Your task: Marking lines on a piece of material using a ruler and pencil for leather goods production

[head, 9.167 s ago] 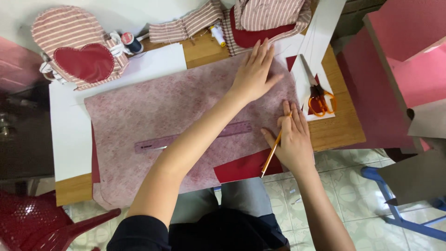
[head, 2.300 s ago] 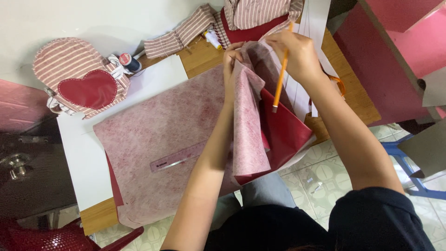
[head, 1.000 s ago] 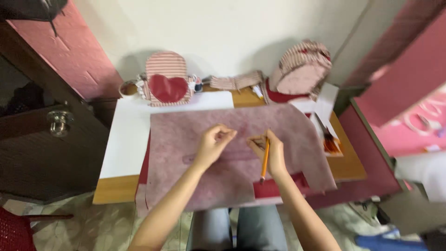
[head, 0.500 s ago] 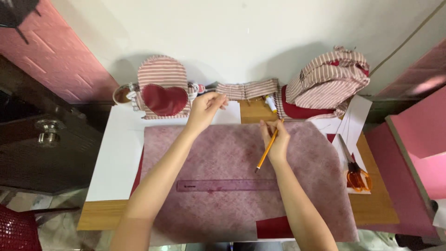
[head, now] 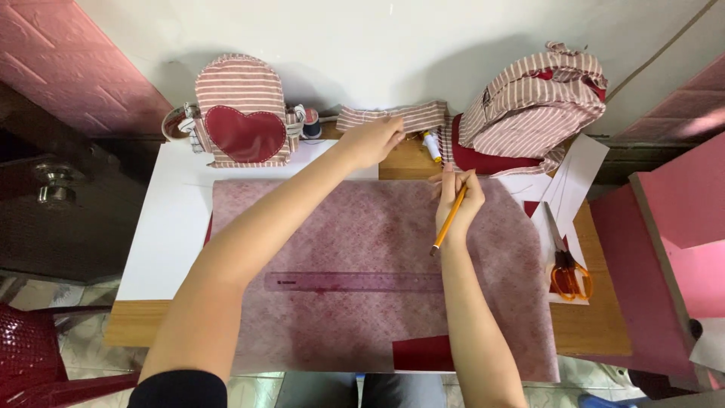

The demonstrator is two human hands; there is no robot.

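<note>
Her right hand (head: 455,204) pinches an orange pencil (head: 448,221) at the far edge of the pink fabric (head: 362,249); the left hand (head: 375,140) closes on a striped strap (head: 393,117) beyond it. The fabric lies flat, unmarked, ruler (head: 355,282) waiting. Half a second ago the left hand reached further left.

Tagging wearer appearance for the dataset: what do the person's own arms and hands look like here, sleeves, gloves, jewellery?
Both hands are bare: no gloves, and no rings, watch or bracelet show on the left hand or the right hand. Both forearms are uncovered. A dark, black-looking short sleeve shows at the left upper arm at the bottom edge. The right arm leaves the frame before any sleeve appears.
</note>
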